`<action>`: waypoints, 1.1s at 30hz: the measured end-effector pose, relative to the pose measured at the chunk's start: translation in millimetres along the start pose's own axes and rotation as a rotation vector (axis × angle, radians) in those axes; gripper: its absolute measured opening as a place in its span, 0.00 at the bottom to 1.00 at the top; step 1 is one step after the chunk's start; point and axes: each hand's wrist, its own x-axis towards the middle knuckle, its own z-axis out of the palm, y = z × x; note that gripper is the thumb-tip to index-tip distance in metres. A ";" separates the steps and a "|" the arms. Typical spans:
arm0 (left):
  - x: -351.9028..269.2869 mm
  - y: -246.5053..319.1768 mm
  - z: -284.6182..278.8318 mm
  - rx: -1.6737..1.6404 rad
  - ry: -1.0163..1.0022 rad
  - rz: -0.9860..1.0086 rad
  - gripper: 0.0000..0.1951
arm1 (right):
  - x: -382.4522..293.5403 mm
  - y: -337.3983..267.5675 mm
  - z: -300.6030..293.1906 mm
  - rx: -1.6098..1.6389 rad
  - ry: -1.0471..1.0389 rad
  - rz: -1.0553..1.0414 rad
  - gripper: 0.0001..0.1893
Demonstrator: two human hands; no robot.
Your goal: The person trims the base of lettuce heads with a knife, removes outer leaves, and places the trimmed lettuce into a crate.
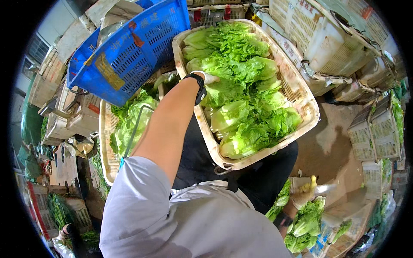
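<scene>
My left hand (210, 78), in a white glove with a black watch at the wrist, reaches over the left rim of a worn white plastic crate (305, 93). It touches the heads of leafy green lettuce (240, 87) packed inside. Its fingertips are mostly out of sight, so its grip is unclear. At the lower right, low beside my body, my right hand (303, 193) wears a soiled glove with yellow on it. It is closed around a knife, whose blurred blade (324, 188) points right. Near that hand lie more lettuce heads (308, 219). The crate rests around my knees.
A blue slatted crate (142, 48) leans at the upper left, above another white crate (106, 138) of lettuce. Stacked white crates (335, 38) stand at the upper right. More crates (374, 132) line the right side. Brown floor (332, 129) shows between. Another person's foot (66, 230) is at the lower left.
</scene>
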 end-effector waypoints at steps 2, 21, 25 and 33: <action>2.3 11.3 5.1 -0.041 0.014 0.046 0.45 | -11.0 12.5 62.7 -0.162 0.000 -0.155 0.07; -79.2 18.0 -1.1 0.259 0.046 0.312 0.63 | -26.2 58.6 122.8 -0.409 -0.364 -0.232 0.30; -111.1 27.6 -8.3 0.233 0.066 0.304 0.53 | -25.3 47.9 122.6 -0.386 -0.378 -0.055 0.37; -183.3 -53.9 12.2 -1.229 -0.306 0.595 0.24 | -38.7 45.4 125.6 -0.252 -0.391 -0.042 0.07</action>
